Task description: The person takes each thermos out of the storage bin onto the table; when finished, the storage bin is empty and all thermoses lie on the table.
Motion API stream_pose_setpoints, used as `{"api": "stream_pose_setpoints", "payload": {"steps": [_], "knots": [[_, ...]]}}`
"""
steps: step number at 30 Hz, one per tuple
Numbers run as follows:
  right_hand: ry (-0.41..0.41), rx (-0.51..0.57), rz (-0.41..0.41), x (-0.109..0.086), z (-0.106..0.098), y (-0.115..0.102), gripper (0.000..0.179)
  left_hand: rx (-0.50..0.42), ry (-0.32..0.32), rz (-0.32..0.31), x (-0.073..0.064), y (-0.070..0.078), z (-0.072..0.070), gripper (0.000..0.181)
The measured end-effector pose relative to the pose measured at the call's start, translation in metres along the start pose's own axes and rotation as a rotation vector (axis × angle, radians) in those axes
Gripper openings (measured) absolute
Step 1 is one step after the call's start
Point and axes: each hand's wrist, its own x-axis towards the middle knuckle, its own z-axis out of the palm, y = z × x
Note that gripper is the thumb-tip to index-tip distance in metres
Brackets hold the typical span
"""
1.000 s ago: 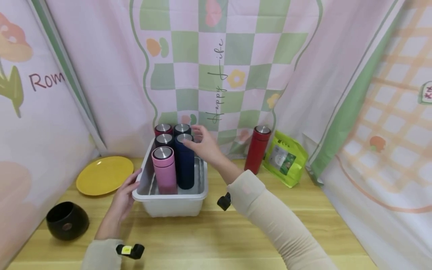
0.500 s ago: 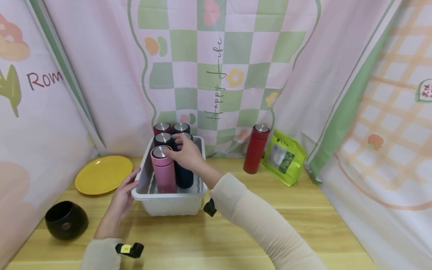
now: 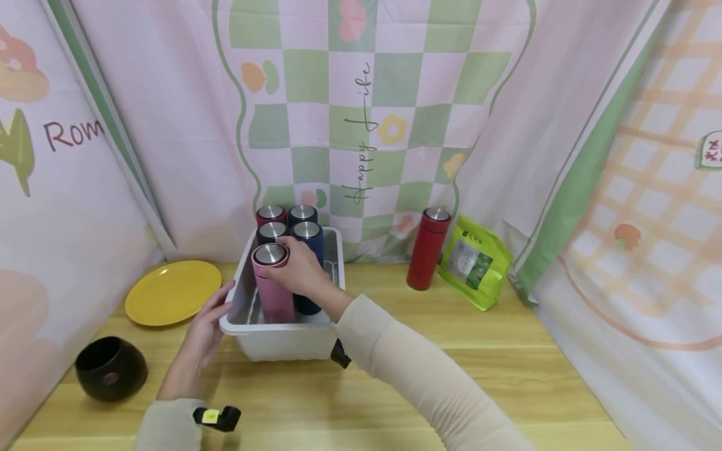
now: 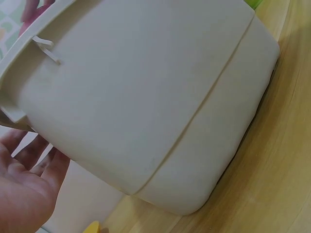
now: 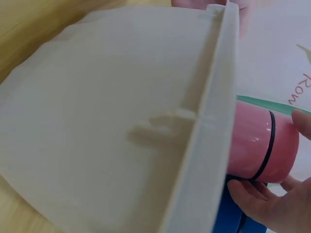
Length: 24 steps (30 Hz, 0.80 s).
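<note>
A pink thermos bottle (image 3: 275, 300) with a steel-topped lid stands upright at the front of a white plastic bin (image 3: 284, 344). My right hand (image 3: 301, 266) grips it near the lid, thumb on one side and fingers round the other, as the right wrist view also shows. Beside it is a dark blue thermos (image 3: 308, 300), partly covered by that hand. Behind them stand a black thermos (image 3: 272, 232), a red-rimmed thermos (image 3: 271, 215) and another dark one (image 3: 303, 214). My left hand (image 3: 204, 332) rests its fingers against the bin's left rim near the front corner.
A red thermos (image 3: 429, 250) stands on the wooden table (image 3: 451, 388) at the back right, next to a green pouch (image 3: 476, 263). A yellow plate (image 3: 173, 293) and a black round cup (image 3: 111, 368) are on the left. Printed curtains (image 3: 395, 75) hang behind.
My right hand has moved left and toward me, from the blue thermos lid across to the pink thermos, and closed round its top. The left hand has stayed at the bin's rim.
</note>
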Motion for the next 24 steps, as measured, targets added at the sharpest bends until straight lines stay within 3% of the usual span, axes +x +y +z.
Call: {"api": "stream_pose_setpoints", "payload": {"steps": [11, 19, 24], "knots": [[0.000, -0.041, -0.001, -0.0010, 0.0066, -0.0024, 0.068, 0.024, 0.029, -0.048, 0.0009, 0.0021, 0.0012, 0.054], [0.013, -0.088, -0.013, -0.0035, 0.0063, -0.0028, 0.069, 0.018, 0.017, -0.018, -0.0004, 0.0002, 0.0002, 0.051], [0.028, -0.091, -0.033, -0.0029, 0.0063, -0.0031, 0.069, 0.022, 0.027, -0.032, -0.0005, 0.0004, 0.0002, 0.052]]}}
